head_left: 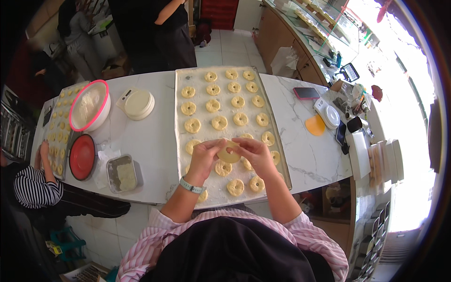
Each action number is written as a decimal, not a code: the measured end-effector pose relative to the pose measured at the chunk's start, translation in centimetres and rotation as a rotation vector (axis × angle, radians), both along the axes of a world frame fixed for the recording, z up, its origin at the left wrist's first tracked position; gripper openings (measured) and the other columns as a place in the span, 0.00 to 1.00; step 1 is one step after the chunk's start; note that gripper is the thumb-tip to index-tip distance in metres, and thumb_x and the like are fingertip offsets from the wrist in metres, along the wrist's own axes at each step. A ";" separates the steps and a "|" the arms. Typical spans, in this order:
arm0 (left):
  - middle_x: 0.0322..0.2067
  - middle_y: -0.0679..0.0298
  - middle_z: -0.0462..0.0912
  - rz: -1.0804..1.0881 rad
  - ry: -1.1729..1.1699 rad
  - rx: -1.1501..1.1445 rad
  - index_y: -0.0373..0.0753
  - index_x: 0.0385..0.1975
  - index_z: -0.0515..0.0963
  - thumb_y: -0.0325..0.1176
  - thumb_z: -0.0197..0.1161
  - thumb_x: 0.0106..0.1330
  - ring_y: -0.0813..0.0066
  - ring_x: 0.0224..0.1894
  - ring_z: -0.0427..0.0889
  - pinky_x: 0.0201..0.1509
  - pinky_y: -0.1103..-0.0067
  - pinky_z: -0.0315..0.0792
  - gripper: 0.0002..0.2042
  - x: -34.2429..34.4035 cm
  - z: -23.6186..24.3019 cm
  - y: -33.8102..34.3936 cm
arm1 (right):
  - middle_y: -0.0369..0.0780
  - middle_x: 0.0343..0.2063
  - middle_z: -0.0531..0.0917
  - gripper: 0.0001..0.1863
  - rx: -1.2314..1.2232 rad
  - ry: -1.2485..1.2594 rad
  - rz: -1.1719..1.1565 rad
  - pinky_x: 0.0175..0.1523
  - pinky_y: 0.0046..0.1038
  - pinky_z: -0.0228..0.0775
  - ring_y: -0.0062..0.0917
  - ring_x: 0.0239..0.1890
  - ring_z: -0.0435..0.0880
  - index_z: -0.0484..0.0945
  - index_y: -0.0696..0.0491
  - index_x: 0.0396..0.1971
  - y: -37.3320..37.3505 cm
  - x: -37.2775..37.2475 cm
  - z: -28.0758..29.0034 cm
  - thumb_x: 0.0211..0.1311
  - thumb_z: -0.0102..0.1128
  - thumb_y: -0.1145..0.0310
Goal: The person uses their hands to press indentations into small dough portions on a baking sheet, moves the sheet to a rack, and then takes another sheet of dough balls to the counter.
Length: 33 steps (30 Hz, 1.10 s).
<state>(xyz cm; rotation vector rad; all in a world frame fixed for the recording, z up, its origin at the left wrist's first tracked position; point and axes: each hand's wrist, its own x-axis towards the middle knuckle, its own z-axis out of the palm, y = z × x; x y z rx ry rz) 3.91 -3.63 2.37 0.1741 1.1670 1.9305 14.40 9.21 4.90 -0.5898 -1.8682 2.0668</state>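
A ring of pale dough (228, 158) with a hole in its middle hangs between my hands, above the near half of a large flour-dusted tray (199, 83). My left hand (206, 156) pinches its left side, and my right hand (257, 152) grips its right side. Both hands are closed on it, fingers near the hole. Rows of dough rings (219, 123) lie on the tray beneath and beyond, and my hands and forearms cover some of them. A light watch band is around my left wrist.
Left on the marble table (155, 136) are a pink-rimmed bowl (104, 115), a scale (126, 99), a red bowl (82, 155) and a metal flour container (135, 176). Another person's hand (44, 148) rests at a second tray. Rightward lie an orange scraper (314, 125) and a phone (306, 93).
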 end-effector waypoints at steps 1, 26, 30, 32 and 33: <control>0.32 0.61 0.81 -0.026 -0.008 -0.011 0.30 0.37 0.78 0.32 0.63 0.60 0.77 0.34 0.81 0.39 0.84 0.75 0.12 -0.1 0.2 0.0 | 0.37 0.31 0.82 0.13 0.012 -0.023 -0.034 0.41 0.18 0.70 0.16 0.34 0.79 0.78 0.63 0.41 0.4 0.2 0.0 0.57 0.60 0.73; 0.32 0.60 0.81 -0.059 -0.064 -0.013 0.28 0.37 0.77 0.33 0.62 0.61 0.75 0.35 0.81 0.39 0.82 0.77 0.13 0.2 0.3 0.8 | 0.37 0.33 0.82 0.13 0.021 -0.044 -0.041 0.42 0.18 0.69 0.16 0.36 0.78 0.78 0.61 0.43 1.4 0.7 -0.2 0.57 0.60 0.73; 0.33 0.59 0.81 -0.128 -0.010 -0.044 0.27 0.38 0.76 0.32 0.63 0.60 0.74 0.35 0.82 0.39 0.81 0.78 0.13 -0.2 -0.2 0.9 | 0.38 0.35 0.82 0.14 -0.031 -0.018 0.053 0.44 0.19 0.70 0.17 0.37 0.79 0.78 0.61 0.43 0.8 0.3 0.2 0.57 0.61 0.73; 0.34 0.58 0.81 -0.080 -0.095 -0.020 0.27 0.38 0.77 0.33 0.64 0.59 0.74 0.35 0.82 0.38 0.80 0.78 0.14 -0.6 -0.3 0.6 | 0.38 0.35 0.82 0.15 0.016 -0.056 0.009 0.45 0.19 0.70 0.18 0.38 0.79 0.77 0.61 0.44 1.3 0.3 -0.6 0.56 0.62 0.72; 0.34 0.58 0.81 -0.056 -0.138 -0.008 0.27 0.38 0.77 0.33 0.65 0.59 0.74 0.35 0.82 0.38 0.80 0.78 0.14 -0.8 -0.4 0.6 | 0.39 0.36 0.82 0.16 0.040 -0.075 -0.012 0.46 0.20 0.71 0.18 0.38 0.79 0.77 0.61 0.44 1.5 0.2 -1.0 0.56 0.62 0.72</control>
